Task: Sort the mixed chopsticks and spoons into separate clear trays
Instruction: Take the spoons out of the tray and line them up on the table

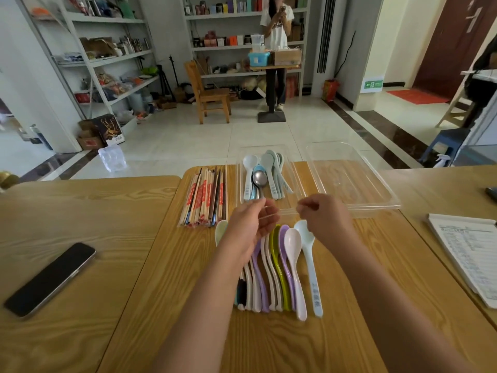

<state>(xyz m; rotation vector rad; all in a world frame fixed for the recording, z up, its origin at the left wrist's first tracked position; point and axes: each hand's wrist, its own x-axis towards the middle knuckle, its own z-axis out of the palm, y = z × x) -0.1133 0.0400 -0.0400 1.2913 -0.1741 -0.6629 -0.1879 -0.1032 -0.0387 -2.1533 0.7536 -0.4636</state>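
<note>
Nearest us, a row of loose spoons [279, 267] lies side by side on the tabletop [188, 305], handles toward us, bowls toward 12 o'clock. Both hands hover just above the bowls. The left hand [250, 224] is turned palm-up with fingers loosely curled. The right hand [326, 215] has its fingers curled in, thumb against forefinger. We cannot tell whether either pinches anything; a faint thin line between them may only be a tray rim. At 12 o'clock of the hands stands the spoon tray [239, 184], holding several sorted spoons [262, 173]. At 11 o'clock the chopsticks [204, 197] lie gathered together, seemingly already sorted. At 1 o'clock sits a further clear tray [357, 181] with nothing visible in it. We judge the spoon stage under way, with about a dozen spoons outstanding. The next move calls for lowering a hand at 6 o'clock, gripping one or several handles, and carrying them forward into the spoon tray, aligned with those there.
</note>
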